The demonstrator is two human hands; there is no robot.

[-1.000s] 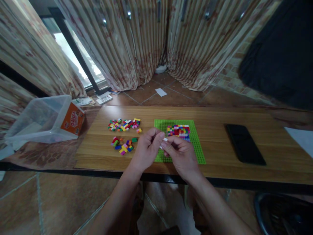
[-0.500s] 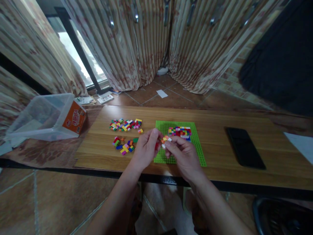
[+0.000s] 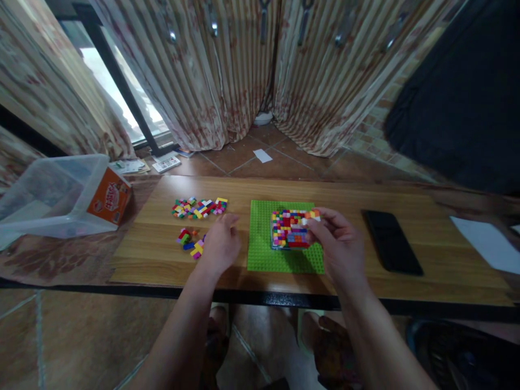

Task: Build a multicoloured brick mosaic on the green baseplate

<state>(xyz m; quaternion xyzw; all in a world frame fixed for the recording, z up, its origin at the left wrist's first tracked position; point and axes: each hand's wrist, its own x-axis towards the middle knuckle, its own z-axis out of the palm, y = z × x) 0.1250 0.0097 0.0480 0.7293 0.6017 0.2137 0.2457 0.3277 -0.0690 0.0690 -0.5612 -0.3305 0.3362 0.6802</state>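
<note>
My right hand point(image 3: 341, 241) pinches a small cluster of orange and white bricks point(image 3: 312, 215) between thumb and fingers. It is over the right side of a multicoloured block of bricks point(image 3: 286, 227), whose right end it partly hides. The block stands on a green studded baseplate point(image 3: 260, 257). Left of the baseplate, my left hand point(image 3: 221, 246) is held low over the table with its thumb apart and the other fingers partly bent. No brick shows in it. Beneath and beside it lie loose bricks point(image 3: 187, 245), some covered by the hand.
A second group of loose bricks point(image 3: 199, 208) lies farther back on the wooden table point(image 3: 150, 246). Right of the baseplate is a black phone point(image 3: 392, 241), with white paper point(image 3: 485, 241) beyond. A clear plastic box point(image 3: 60, 195) with an orange label stands at the far left.
My hands have moved apart. The right one has carried the orange and white cluster right, over the brick block; the left has let go and shifted left toward the loose bricks.
</note>
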